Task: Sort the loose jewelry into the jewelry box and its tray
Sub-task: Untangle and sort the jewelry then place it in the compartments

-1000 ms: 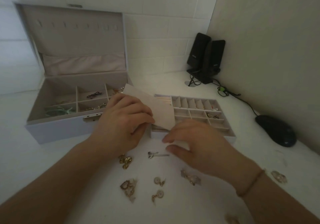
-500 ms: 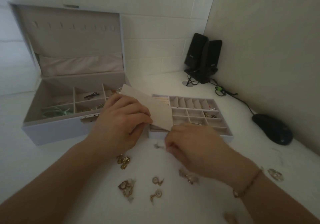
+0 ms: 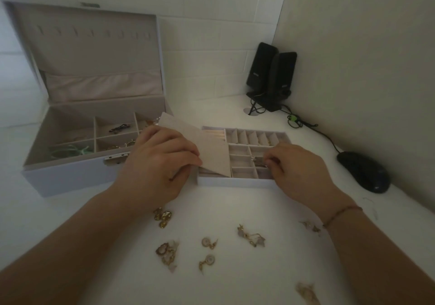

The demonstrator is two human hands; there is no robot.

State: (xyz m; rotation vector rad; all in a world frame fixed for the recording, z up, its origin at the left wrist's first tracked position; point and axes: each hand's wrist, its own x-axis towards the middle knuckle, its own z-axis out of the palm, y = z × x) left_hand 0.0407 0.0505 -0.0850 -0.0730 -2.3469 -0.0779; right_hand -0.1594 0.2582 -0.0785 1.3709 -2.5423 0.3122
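Note:
An open grey jewelry box (image 3: 70, 177) stands at the left, with a few pieces in its compartments. To its right lies the divided tray (image 3: 235, 182). My left hand (image 3: 160, 165) holds a beige flap (image 3: 211, 154) lifted over the tray's left part. My right hand (image 3: 299, 168) is over the tray's right side and pinches a small silver hair clip (image 3: 257, 162) above a compartment. Several gold earrings lie loose on the table nearer to me: a chunky gold pair (image 3: 163, 217), a round pair (image 3: 208, 243), a dangling pair (image 3: 251, 236).
Two black speakers (image 3: 270, 76) stand in the back corner with cables running along the wall. A black mouse (image 3: 362, 171) lies at the right. More small jewelry (image 3: 308, 291) sits near the table's front edge.
My right hand picked the silver clip up off the table in front of the tray and carried it up over the tray's compartments. My left hand kept holding the flap.

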